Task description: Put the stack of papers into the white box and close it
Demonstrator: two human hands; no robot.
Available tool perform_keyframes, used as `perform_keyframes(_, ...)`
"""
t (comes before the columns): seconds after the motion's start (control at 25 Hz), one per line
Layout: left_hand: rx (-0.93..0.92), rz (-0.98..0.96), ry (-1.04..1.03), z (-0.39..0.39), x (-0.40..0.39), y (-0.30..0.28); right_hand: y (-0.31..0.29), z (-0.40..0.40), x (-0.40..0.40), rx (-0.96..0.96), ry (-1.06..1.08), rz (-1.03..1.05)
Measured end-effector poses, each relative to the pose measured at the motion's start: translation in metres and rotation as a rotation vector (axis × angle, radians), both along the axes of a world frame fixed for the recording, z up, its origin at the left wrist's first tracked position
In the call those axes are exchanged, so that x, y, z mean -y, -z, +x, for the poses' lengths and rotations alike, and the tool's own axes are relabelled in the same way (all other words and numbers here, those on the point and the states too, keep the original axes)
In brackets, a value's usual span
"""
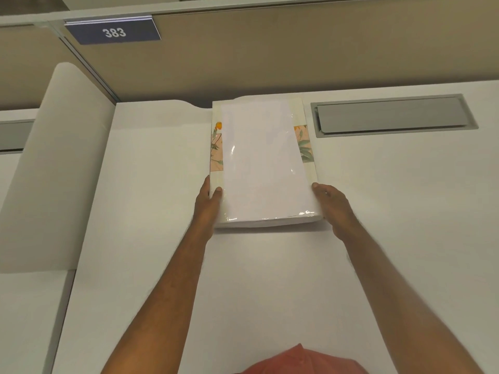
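Observation:
A flat white box [308, 168] with a flowered band across its lid lies closed on the desk, far centre. On top of it rests the stack of papers [263, 163], white and wrapped in clear film, slightly askew. My left hand [209, 202] grips the box's near left edge, thumb on the lid and fingers down the side. My right hand [332, 205] holds the near right edge, fingertips against the box's side just beside the papers.
The white desk [151, 211] runs to a beige partition with a "383" sign [113, 32]. A grey cable hatch [391, 116] sits right of the box. A curved white divider [54, 163] stands at the left. A red cap brim [297, 360] shows at the bottom.

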State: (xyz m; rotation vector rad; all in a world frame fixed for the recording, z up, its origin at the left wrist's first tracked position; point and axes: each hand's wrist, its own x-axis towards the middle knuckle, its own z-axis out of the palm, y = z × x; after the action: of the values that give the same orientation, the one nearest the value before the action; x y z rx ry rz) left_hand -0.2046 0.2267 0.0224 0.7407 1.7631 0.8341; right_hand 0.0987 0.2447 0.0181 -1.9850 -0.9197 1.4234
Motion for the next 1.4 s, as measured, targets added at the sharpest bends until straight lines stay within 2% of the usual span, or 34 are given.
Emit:
perform_keyframes(0.24,-0.149,-0.093,0.059,-0.002,-0.003,0.011,0.009,0.009,0.004,-0.083,-0.041,-0.080)
perform_keyframes(0.48,-0.260,-0.143,0.073,0.000,-0.007,0.021,0.026,-0.002,0.012,0.003,0.022,-0.029)
perform_keyframes(0.76,-0.364,-0.101,0.089,-0.003,-0.012,0.030,0.024,-0.008,0.000,0.259,-0.114,0.005)
perform_keyframes(0.96,-0.353,-0.089,0.082,-0.006,-0.014,0.032,0.016,-0.016,-0.006,0.459,-0.251,0.074)
perform_keyframes(1.2,-0.489,-0.085,0.157,-0.001,-0.009,0.028,0.017,-0.009,0.002,0.374,-0.238,0.140)
perform_keyframes(1.32,-0.672,-0.054,0.186,0.006,0.000,0.015,0.016,-0.006,0.016,0.305,-0.202,0.219)
perform_keyframes(1.4,-0.788,0.034,0.229,0.008,0.004,0.010,0.013,-0.002,0.024,0.333,-0.237,0.285)
